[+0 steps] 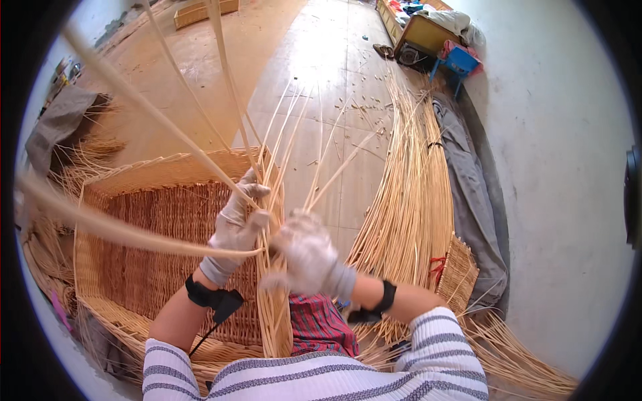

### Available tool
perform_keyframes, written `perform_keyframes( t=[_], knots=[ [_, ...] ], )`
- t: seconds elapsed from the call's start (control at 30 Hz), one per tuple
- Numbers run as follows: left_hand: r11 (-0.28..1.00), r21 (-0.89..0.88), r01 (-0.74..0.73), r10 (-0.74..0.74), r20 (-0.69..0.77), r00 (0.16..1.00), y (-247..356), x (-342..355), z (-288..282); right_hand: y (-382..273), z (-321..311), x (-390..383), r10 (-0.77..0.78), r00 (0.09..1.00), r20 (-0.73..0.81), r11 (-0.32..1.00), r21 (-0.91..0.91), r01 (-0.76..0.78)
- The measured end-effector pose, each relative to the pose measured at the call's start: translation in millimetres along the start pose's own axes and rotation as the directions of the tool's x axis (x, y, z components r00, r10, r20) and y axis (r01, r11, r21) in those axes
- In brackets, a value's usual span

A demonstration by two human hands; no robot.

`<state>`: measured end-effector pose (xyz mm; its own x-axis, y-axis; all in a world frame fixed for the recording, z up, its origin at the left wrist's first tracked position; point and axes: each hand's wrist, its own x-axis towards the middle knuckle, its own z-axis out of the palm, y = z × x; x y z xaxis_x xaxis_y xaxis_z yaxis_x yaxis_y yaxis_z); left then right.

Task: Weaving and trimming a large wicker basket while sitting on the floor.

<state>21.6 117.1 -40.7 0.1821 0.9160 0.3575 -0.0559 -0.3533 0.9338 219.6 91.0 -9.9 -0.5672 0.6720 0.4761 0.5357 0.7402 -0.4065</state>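
Note:
A large wicker basket [175, 175] lies on its side to my left, its brown woven inside turned up. Pale wicker rods [285, 144] stick out from its right-hand edge, some fanning up and left close to the camera. My left hand [234, 227], in a whitish glove, is closed around rods at this edge, thumb and fingers bent over them. Just to its right, my right hand [307, 250], gloved too, is at the outer side of the same edge. Motion smears its fingers, so its hold is unclear.
A long bundle of loose rods [408, 180] lies to the right beside a grey cloth [468, 200] along the wall. Red checked fabric [321, 327] is below my hands. Farther off are a blue stool [459, 61] and another basket [204, 12]. More rods [83, 157] lie at left.

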Motion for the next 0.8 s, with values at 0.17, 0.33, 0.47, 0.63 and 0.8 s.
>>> perform_keyframes(
  t=[0.17, 0.33, 0.47, 0.63, 0.8],
  knots=[
    [0.964, -0.176, 0.198, -0.197, 0.023, 0.980, -0.9, 11.0, 0.2, -45.5, 10.1, 7.2, 0.227, 0.974, 0.021, 0.970, 0.083, -0.228],
    [0.909, -0.321, 0.265, -0.252, 0.082, 0.964, -1.7, 10.9, -18.0, -38.3, -6.7, 41.1, 0.041, 0.966, 0.255, 0.999, -0.018, -0.038],
    [0.957, -0.214, 0.197, -0.177, 0.108, 0.978, -5.3, 14.0, -27.1, -22.6, -34.8, 78.3, 0.118, 0.707, 0.697, 0.993, -0.081, -0.087],
    [0.615, -0.736, 0.281, -0.327, 0.086, 0.941, 19.1, 13.3, -0.3, -56.6, -31.4, 75.8, -0.212, 0.964, 0.159, 0.939, 0.305, 0.156],
    [0.967, -0.181, 0.177, -0.158, 0.115, 0.981, -24.6, 15.1, -20.1, -11.3, 1.8, 42.2, 0.571, 0.749, 0.334, -0.440, 0.896, -0.065]
  ],
)
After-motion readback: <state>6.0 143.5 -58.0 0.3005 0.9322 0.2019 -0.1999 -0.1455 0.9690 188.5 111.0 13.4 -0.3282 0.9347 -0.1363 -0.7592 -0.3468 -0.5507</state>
